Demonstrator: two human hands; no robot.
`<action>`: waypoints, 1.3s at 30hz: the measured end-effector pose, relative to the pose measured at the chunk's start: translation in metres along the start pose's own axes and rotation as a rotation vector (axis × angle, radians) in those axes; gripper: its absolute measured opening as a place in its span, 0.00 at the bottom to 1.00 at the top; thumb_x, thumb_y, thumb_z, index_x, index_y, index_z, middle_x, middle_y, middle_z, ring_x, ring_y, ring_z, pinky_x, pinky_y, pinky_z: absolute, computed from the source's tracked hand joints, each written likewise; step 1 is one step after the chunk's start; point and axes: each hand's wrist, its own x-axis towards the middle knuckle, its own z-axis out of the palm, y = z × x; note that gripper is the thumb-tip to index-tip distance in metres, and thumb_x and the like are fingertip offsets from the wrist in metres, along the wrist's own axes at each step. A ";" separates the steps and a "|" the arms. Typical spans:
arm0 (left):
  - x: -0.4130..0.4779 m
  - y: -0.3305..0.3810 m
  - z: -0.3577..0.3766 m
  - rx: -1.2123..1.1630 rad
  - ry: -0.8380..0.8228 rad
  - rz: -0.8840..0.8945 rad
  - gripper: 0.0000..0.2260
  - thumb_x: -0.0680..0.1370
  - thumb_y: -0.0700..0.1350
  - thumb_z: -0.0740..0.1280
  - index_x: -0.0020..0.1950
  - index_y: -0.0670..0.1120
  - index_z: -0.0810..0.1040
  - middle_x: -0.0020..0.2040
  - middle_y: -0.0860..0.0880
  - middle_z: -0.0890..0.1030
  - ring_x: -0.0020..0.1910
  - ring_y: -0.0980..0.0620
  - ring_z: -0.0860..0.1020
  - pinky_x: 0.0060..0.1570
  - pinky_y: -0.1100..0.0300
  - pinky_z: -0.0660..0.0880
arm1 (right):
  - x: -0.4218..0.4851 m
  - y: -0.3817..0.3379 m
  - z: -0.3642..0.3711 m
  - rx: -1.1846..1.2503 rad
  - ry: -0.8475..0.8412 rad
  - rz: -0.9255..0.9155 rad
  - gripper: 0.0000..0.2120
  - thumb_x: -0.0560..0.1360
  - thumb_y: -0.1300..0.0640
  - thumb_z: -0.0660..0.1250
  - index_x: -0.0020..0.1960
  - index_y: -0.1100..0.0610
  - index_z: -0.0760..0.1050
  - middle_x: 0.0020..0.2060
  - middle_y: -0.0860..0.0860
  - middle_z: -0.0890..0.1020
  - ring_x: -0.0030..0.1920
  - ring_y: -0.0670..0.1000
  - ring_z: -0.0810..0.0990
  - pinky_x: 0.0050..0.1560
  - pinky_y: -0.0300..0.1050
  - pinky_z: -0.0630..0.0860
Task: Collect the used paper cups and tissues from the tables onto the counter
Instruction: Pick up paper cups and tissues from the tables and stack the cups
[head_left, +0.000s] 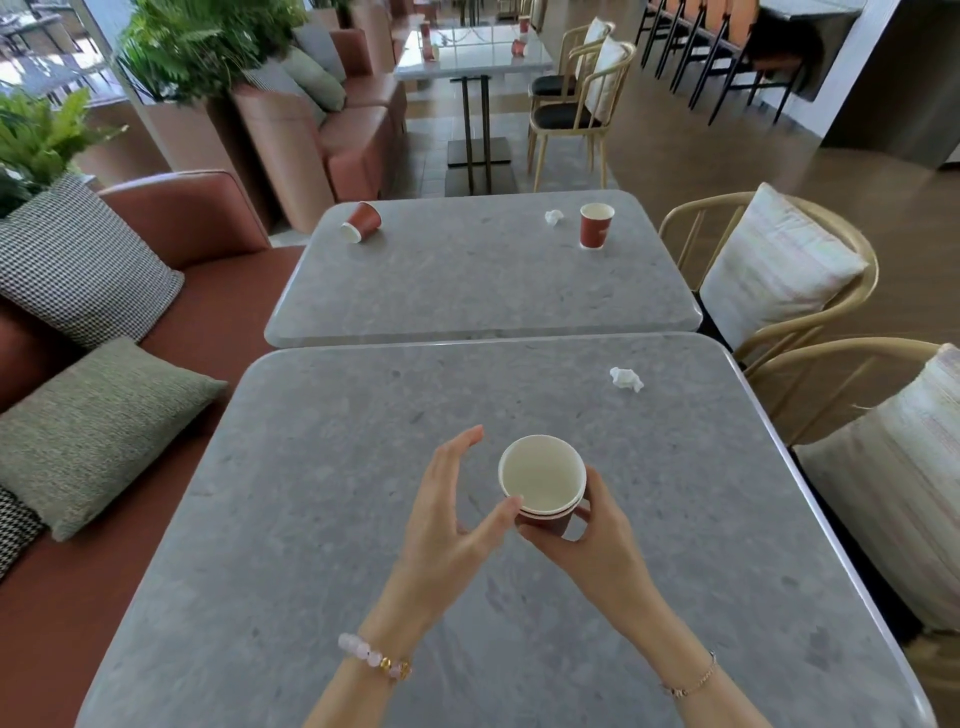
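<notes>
A grey stone tabletop (337, 545) spreads beneath a person's two hands in a café, with a second tabletop (467, 291) butted against it beyond the fingertips. A rust-red sofa (208, 312) runs along well to the left of the left hand, and cane chairs (810, 332) with pale cushions stand off to the right of the right hand. The right hand (592, 540) holds a stack of nested paper cups (543, 475), red outside and white inside, its fingers (540, 534) curled round the lower wall; whether the base rests on the stone cannot be told. The left hand (447, 519) is just beside the stack, its fingers (465, 447) straight and spread, gripping nothing, the thumb tip at the rim. Far ahead of the fingers, on the second tabletop, an upright cup (596, 226) stands to the right and a tipped cup (362, 222) lies on its side to the left. A crumpled tissue (626, 378) lies ahead and right of the right hand; a smaller tissue (554, 216) sits just left of the upright cup.
</notes>
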 end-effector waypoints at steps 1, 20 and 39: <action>0.001 -0.001 -0.002 0.092 0.026 0.054 0.25 0.72 0.60 0.63 0.67 0.55 0.65 0.67 0.57 0.70 0.67 0.64 0.65 0.64 0.71 0.60 | 0.000 -0.001 -0.001 -0.003 0.004 0.003 0.30 0.63 0.56 0.79 0.57 0.38 0.68 0.54 0.38 0.78 0.54 0.40 0.78 0.51 0.34 0.74; 0.036 -0.008 -0.003 0.736 0.068 0.524 0.16 0.77 0.51 0.60 0.57 0.44 0.78 0.52 0.50 0.80 0.51 0.47 0.78 0.56 0.47 0.73 | -0.013 -0.018 -0.040 0.012 0.255 0.059 0.29 0.62 0.61 0.79 0.51 0.38 0.67 0.51 0.36 0.77 0.48 0.28 0.75 0.43 0.24 0.71; 0.111 -0.021 0.126 0.809 -0.082 0.492 0.17 0.74 0.51 0.58 0.53 0.44 0.80 0.48 0.49 0.82 0.46 0.47 0.80 0.50 0.52 0.74 | 0.033 0.028 -0.150 0.023 0.354 0.124 0.29 0.63 0.60 0.79 0.53 0.37 0.67 0.50 0.34 0.78 0.49 0.30 0.76 0.45 0.28 0.72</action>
